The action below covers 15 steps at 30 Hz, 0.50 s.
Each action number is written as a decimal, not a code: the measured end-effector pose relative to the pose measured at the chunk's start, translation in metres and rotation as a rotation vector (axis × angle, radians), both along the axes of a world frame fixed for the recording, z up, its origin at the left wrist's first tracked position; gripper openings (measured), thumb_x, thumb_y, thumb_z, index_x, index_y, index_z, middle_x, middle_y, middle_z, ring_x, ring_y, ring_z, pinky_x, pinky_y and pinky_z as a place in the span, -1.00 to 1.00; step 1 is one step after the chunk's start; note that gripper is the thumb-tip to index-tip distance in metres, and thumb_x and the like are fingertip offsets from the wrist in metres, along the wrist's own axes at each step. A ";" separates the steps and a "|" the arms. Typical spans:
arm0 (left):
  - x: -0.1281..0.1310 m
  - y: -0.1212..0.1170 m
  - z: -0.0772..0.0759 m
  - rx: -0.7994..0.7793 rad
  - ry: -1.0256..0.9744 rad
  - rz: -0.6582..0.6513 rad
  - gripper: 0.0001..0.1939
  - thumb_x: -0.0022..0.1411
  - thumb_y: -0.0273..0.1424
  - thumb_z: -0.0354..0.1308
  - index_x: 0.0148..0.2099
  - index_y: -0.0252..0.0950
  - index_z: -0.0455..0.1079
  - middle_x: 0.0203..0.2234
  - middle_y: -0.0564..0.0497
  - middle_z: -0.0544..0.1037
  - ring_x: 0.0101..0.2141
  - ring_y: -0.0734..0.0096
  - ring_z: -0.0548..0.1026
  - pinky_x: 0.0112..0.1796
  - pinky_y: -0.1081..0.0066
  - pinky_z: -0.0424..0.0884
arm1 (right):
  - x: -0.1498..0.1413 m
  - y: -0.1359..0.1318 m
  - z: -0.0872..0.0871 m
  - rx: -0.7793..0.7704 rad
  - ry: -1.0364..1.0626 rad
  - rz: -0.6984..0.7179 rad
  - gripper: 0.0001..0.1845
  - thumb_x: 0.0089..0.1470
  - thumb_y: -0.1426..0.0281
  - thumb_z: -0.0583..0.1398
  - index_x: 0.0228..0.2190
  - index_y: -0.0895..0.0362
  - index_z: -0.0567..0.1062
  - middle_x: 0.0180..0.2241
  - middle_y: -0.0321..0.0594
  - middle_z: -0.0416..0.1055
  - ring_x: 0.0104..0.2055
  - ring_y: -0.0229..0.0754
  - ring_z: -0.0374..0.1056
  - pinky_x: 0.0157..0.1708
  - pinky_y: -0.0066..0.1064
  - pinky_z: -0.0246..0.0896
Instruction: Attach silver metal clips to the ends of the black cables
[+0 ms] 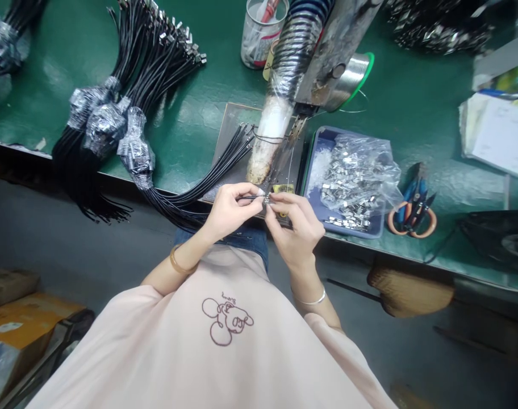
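Observation:
My left hand (235, 210) pinches a thin black cable (249, 197) close to its end. At that end my right hand (296, 224) grips a small metal connector (266, 199) between thumb and fingertips, and the cable end meets it there. Whether the cable is inside the connector or only touching, I cannot tell. Loose black cables (225, 165) fan out beside my left hand, their tips on a dark board (222, 136). On my right, a blue tray (376, 230) holds many small metal connectors (346, 187) and a clear plastic bag (380, 159).
Above my hands hangs a ribbed hose (299, 42) with a whitish end, next to a solder wire spool (355, 76). Scissors and pliers (412, 207) lie right of the tray. Wrapped cable bundles (105, 122) hang over the table edge at left. A cup (261, 40) stands behind.

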<state>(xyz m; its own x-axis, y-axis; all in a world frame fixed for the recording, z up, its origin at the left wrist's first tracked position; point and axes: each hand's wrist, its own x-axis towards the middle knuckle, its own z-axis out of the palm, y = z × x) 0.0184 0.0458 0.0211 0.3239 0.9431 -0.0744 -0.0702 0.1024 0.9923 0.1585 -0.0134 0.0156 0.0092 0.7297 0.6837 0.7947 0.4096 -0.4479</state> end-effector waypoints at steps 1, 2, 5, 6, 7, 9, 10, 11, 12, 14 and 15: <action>0.000 0.000 -0.001 -0.002 -0.005 0.000 -0.90 -0.03 -0.42 0.24 -0.46 -0.38 0.47 -0.62 0.12 0.41 -0.60 0.65 0.25 -0.52 0.59 0.28 | 0.000 0.000 0.000 0.007 -0.005 0.001 -0.82 0.12 0.58 0.26 -0.37 0.07 0.43 -0.27 -0.18 0.60 -0.24 -0.21 0.57 -0.22 -0.40 0.52; 0.000 0.001 -0.001 -0.009 -0.012 -0.005 -0.90 -0.03 -0.42 0.24 -0.46 -0.38 0.47 -0.61 0.12 0.42 -0.59 0.65 0.26 -0.52 0.59 0.28 | 0.000 0.000 0.000 0.013 -0.014 0.003 -0.81 0.12 0.59 0.26 -0.38 0.06 0.42 -0.27 -0.18 0.60 -0.24 -0.21 0.58 -0.23 -0.40 0.52; -0.002 0.003 -0.003 -0.046 -0.019 -0.040 -0.89 -0.03 -0.41 0.25 -0.46 -0.39 0.47 -0.60 0.09 0.45 -0.58 0.62 0.29 -0.51 0.58 0.29 | 0.001 0.000 -0.001 0.019 -0.050 0.011 -0.79 0.11 0.60 0.25 -0.39 0.06 0.38 -0.27 -0.17 0.61 -0.26 -0.22 0.58 -0.26 -0.43 0.52; -0.002 0.003 -0.004 -0.057 -0.017 -0.053 -0.89 -0.03 -0.41 0.26 -0.47 -0.39 0.47 -0.60 0.09 0.46 -0.57 0.62 0.30 -0.51 0.57 0.30 | 0.001 0.000 -0.001 0.016 -0.058 0.015 -0.78 0.11 0.60 0.25 -0.39 0.06 0.38 -0.27 -0.17 0.61 -0.27 -0.22 0.58 -0.26 -0.43 0.52; -0.002 0.004 -0.004 -0.065 -0.014 -0.061 -0.89 -0.03 -0.42 0.26 -0.47 -0.38 0.47 -0.59 0.08 0.46 -0.57 0.61 0.31 -0.50 0.57 0.30 | 0.002 0.000 -0.001 0.012 -0.062 0.018 -0.79 0.11 0.60 0.25 -0.40 0.06 0.38 -0.28 -0.16 0.61 -0.27 -0.22 0.58 -0.26 -0.44 0.52; -0.003 0.004 -0.005 -0.073 -0.012 -0.069 -0.89 -0.03 -0.42 0.26 -0.47 -0.38 0.47 -0.60 0.09 0.46 -0.57 0.62 0.30 -0.49 0.56 0.30 | 0.002 0.000 -0.002 0.006 -0.058 0.022 -0.80 0.12 0.59 0.25 -0.39 0.06 0.38 -0.29 -0.16 0.61 -0.26 -0.22 0.58 -0.26 -0.44 0.51; -0.003 0.004 -0.006 -0.075 -0.013 -0.072 -0.89 -0.02 -0.41 0.26 -0.46 -0.38 0.47 -0.60 0.09 0.46 -0.57 0.62 0.29 -0.49 0.56 0.30 | 0.002 -0.001 -0.002 0.006 -0.055 0.024 -0.80 0.13 0.59 0.25 -0.38 0.06 0.39 -0.30 -0.16 0.61 -0.26 -0.22 0.59 -0.26 -0.43 0.52; -0.003 0.004 -0.007 -0.076 -0.014 -0.076 -0.88 -0.02 -0.40 0.27 -0.46 -0.39 0.47 -0.60 0.09 0.46 -0.57 0.62 0.29 -0.49 0.56 0.29 | 0.002 -0.001 -0.001 0.008 -0.050 0.026 -0.81 0.13 0.58 0.25 -0.38 0.06 0.40 -0.29 -0.17 0.61 -0.25 -0.21 0.59 -0.26 -0.43 0.52; -0.003 0.003 -0.007 -0.075 -0.014 -0.083 -0.86 0.00 -0.39 0.27 -0.45 -0.39 0.48 -0.60 0.09 0.45 -0.57 0.62 0.29 -0.48 0.55 0.28 | 0.002 -0.001 -0.001 0.012 -0.046 0.027 -0.81 0.14 0.58 0.25 -0.37 0.06 0.41 -0.29 -0.17 0.62 -0.25 -0.21 0.59 -0.26 -0.42 0.52; -0.004 0.001 -0.009 -0.069 -0.016 -0.099 -0.84 0.03 -0.36 0.27 -0.43 -0.39 0.48 -0.59 0.08 0.45 -0.55 0.61 0.32 -0.47 0.54 0.28 | 0.002 -0.003 -0.001 0.021 -0.033 0.028 -0.83 0.14 0.58 0.25 -0.36 0.06 0.43 -0.28 -0.18 0.62 -0.24 -0.20 0.59 -0.25 -0.41 0.52; -0.004 0.000 -0.009 -0.066 -0.020 -0.105 -0.83 0.04 -0.35 0.28 -0.42 -0.39 0.48 -0.58 0.08 0.45 -0.54 0.60 0.33 -0.45 0.54 0.29 | 0.002 -0.004 -0.001 0.016 -0.019 0.022 -0.84 0.15 0.57 0.25 -0.36 0.07 0.44 -0.29 -0.18 0.62 -0.25 -0.20 0.59 -0.25 -0.40 0.52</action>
